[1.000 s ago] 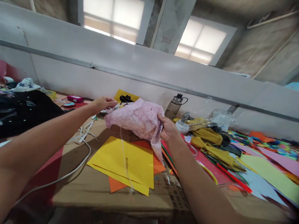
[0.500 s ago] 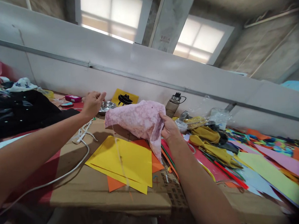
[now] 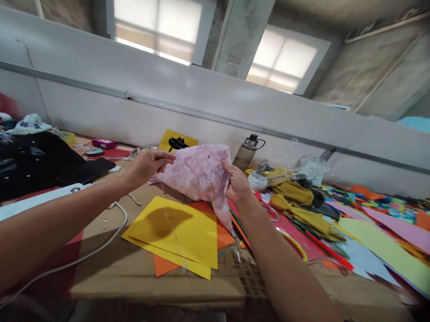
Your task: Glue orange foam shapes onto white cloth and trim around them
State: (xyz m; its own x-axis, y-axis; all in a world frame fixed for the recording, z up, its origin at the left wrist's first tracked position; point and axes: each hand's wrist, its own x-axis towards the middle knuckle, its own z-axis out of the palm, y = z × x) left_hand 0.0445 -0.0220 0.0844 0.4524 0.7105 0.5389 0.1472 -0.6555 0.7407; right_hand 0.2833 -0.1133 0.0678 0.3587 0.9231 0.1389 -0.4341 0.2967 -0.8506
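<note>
Closest to me on my head camera is the cardboard point(image 3: 153, 291) covering the table, with a white cable point(image 3: 109, 238) curving across its left side. Next come the yellow sheets point(image 3: 193, 229), loosely stacked, with orange paper point(image 3: 225, 237) sticking out from under them and a shadow lying across their far half. Just beyond the sheets, above the table, I have the pink cloth point(image 3: 201, 173). Its long axis runs mostly left to right across my view, slanting down toward the right; one narrow end points left, and a loose corner hangs at the right, pointing down. My right hand point(image 3: 238, 184) grips the right edge, thumb on the face I can see. My left hand point(image 3: 146, 167) is at the other end, its fingers bent and pinched together at the tips; I cannot tell whether anything is between them or whether they touch the fabric. Farther back, a drink bottle point(image 3: 245, 154) leans in my view behind the right end, and a yellow card point(image 3: 190, 140) with a black shape sits behind the left part, before the pale wall point(image 3: 197, 99).
</note>
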